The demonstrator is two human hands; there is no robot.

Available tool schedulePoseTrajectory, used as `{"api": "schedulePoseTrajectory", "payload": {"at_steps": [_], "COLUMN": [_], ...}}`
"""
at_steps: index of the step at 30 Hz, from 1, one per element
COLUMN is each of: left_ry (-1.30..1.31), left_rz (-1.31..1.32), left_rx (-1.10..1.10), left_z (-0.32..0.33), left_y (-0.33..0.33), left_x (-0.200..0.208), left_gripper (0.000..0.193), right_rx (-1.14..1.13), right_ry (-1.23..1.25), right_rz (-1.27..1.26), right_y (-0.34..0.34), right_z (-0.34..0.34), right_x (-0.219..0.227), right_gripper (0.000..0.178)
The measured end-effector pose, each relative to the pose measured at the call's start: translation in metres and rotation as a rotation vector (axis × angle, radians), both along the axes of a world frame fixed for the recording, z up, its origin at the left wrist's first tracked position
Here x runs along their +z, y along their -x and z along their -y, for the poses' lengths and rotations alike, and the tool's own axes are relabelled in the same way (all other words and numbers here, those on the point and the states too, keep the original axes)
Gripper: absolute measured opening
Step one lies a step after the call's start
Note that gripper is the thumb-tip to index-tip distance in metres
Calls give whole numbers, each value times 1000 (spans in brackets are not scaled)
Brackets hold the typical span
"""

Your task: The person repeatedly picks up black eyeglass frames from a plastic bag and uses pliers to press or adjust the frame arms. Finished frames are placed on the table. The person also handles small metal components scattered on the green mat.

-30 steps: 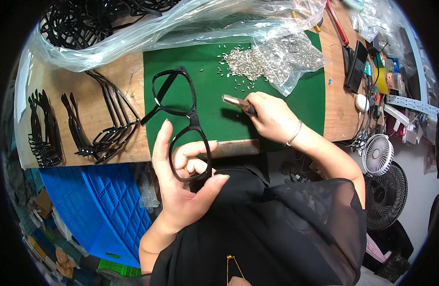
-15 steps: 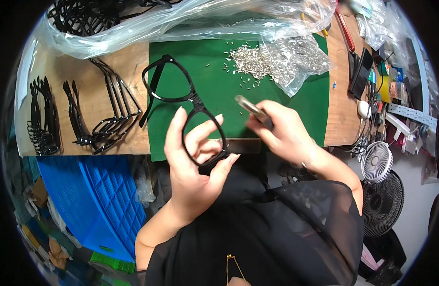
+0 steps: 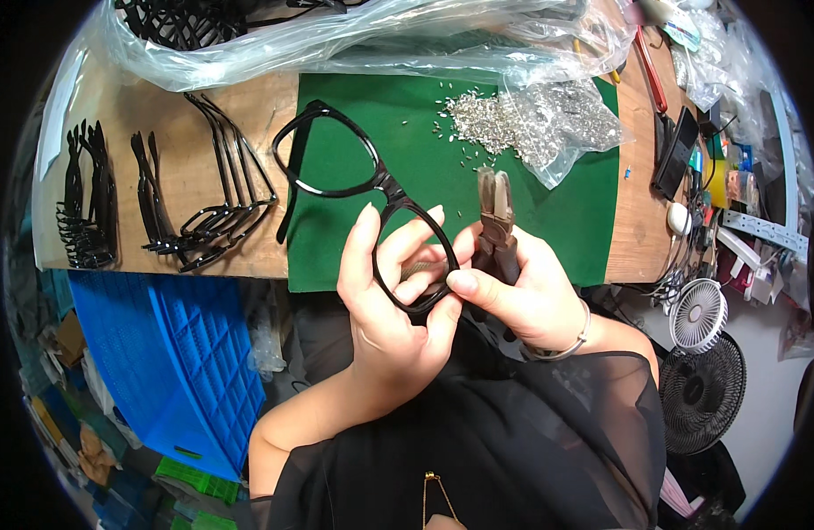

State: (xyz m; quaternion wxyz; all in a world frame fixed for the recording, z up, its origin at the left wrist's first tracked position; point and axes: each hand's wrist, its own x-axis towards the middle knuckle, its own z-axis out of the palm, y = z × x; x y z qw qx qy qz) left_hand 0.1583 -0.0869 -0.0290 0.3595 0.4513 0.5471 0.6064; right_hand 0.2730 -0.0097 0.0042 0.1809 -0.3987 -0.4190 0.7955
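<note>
Left hand [image 3: 389,322] grips the black glasses frame [image 3: 390,186] over the near edge of the tabletop [image 3: 635,225], and here's the right hand [image 3: 544,296], fingers wrapped round upright pliers [image 3: 496,231], thumb right at the frame's lower corner!

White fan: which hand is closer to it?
Right. The right hand, gripping the pliers, is left of the white fan; the left hand, holding the black spectacle frame, is farther left, beyond the right hand.
</note>
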Motion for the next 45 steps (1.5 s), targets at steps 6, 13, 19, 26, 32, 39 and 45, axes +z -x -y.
{"api": "schedulePoseTrajectory", "payload": {"at_steps": [6, 13, 19, 26, 32, 39, 45], "left_ry": [58, -41, -16, -17, -39, 58, 89], "left_rz": [93, 38, 110, 132, 42, 222, 329], "left_rx": [-28, 57, -57, 4, 12, -126, -65], "left_z": [-1, -3, -4, -3, -3, -4, -2], "left_y": [5, -3, 7, 5, 5, 16, 15], "left_x": [7, 6, 7, 11, 8, 13, 17], "left_gripper": [87, 88, 85, 86, 85, 84, 83], "right_rx": [86, -6, 128, -1, 32, 191, 104], "right_ry": [-197, -128, -127, -432, -82, -150, -79], "right_rz": [43, -117, -73, -26, -118, -52, -152], "right_y": [-2, -2, 1, 3, 2, 0, 1], "right_z": [1, 11, -4, 13, 8, -4, 3], "right_x": [2, -3, 6, -5, -3, 5, -2], "right_gripper": [23, 25, 29, 21, 25, 38, 19]}}
